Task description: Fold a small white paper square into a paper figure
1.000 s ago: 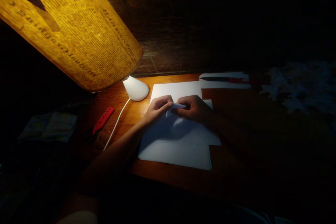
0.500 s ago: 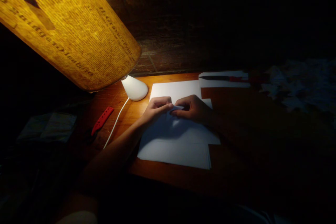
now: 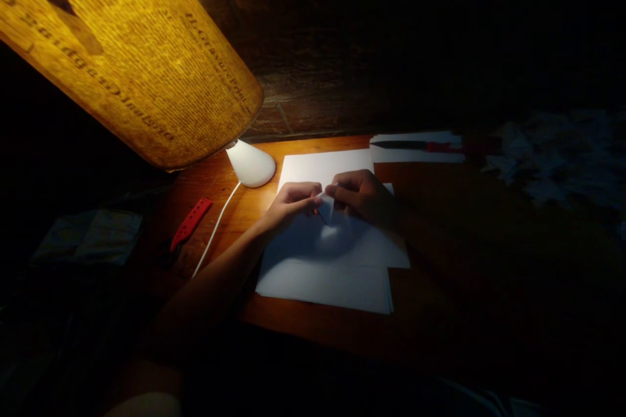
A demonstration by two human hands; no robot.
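Observation:
Between my two hands is a small folded piece of white paper (image 3: 327,207), partly hidden by the fingers. My left hand (image 3: 298,199) pinches its left side between thumb and curled fingers. My right hand (image 3: 359,190) is closed on its upper right edge, thumb and fingertip pressed together. Both hands are just above a stack of white paper sheets (image 3: 325,287), and their shadow falls across it. The sheets lie on a wooden table (image 3: 288,322).
A lit lamp with a printed yellow shade (image 3: 147,58) and white base (image 3: 252,164) leans in at left. Beside its cord (image 3: 215,234) lies a red-handled tool (image 3: 190,225). A dark-bladed knife (image 3: 401,144) rests on paper slips (image 3: 415,156). Folded paper pieces (image 3: 552,156) are heaped at far right.
My right hand has shifted slightly up, and its grip has moved to the top edge of the folded paper. The paper now stands more upright. My left hand keeps its pinch nearly in place.

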